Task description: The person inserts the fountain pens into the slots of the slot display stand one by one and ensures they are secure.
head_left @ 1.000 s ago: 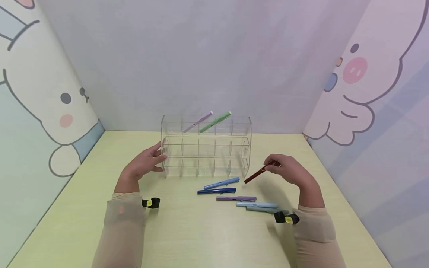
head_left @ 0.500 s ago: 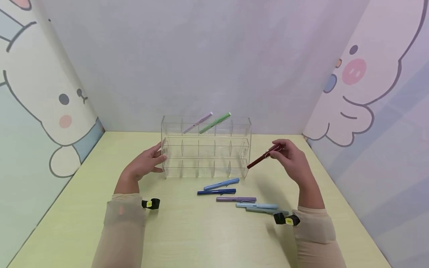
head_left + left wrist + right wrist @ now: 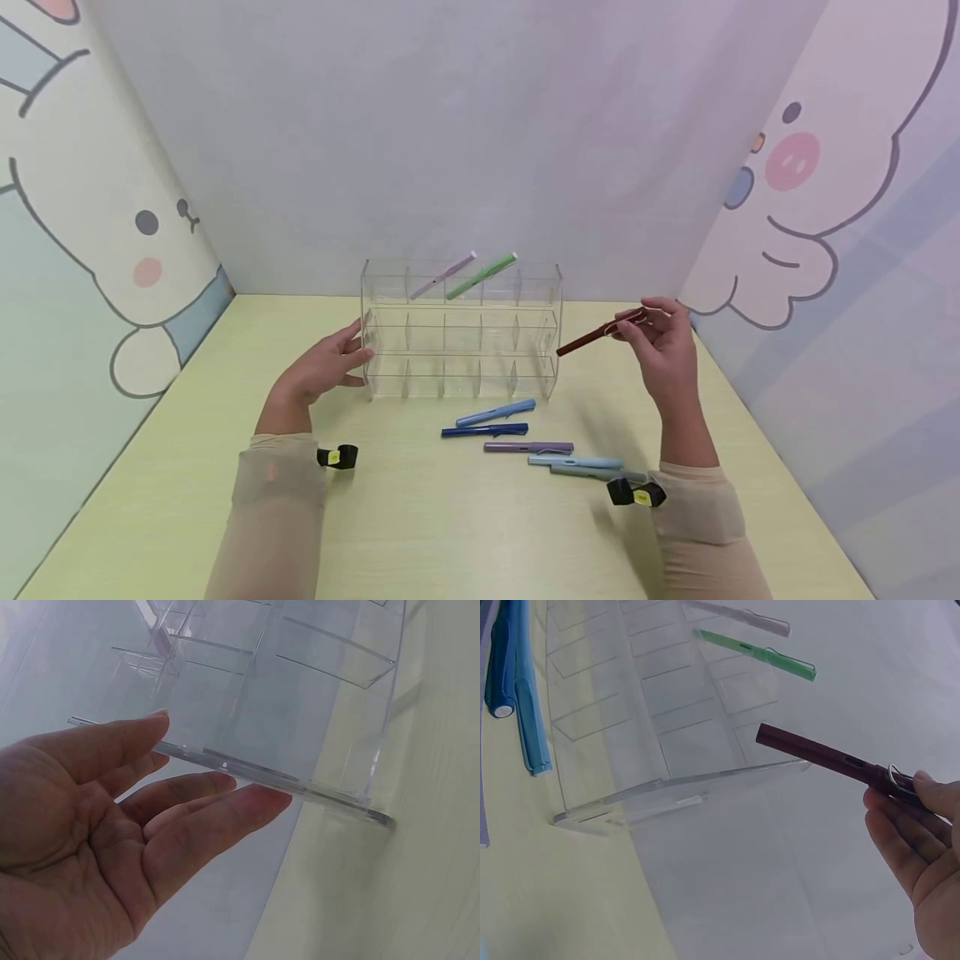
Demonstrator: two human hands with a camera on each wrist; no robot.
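Observation:
A clear acrylic pen rack (image 3: 462, 365) with three tiers of compartments stands on the table. My left hand (image 3: 321, 367) holds its left side panel; in the left wrist view the thumb lies over the panel's edge and the fingers (image 3: 217, 817) touch its outer face. To the right of the rack, my right hand (image 3: 663, 346) pinches a dark red pen (image 3: 588, 340) by its clip end, above the table. The pen slants down leftward, its free end near the rack's right side. A lilac pen (image 3: 444, 274) and a green pen (image 3: 482, 276) lean in the top tier.
In front of the rack lie a light blue pen (image 3: 496, 412), a dark blue pen (image 3: 484, 430), a purple pen (image 3: 528, 447), a pale blue pen (image 3: 575, 460) and a grey-green pen (image 3: 592, 472). Cartoon-printed walls (image 3: 465, 150) enclose the table.
My right hand has risen away from the table and shifted slightly right, carrying the dark red pen up beside the rack. The left hand and the rack have stayed in place.

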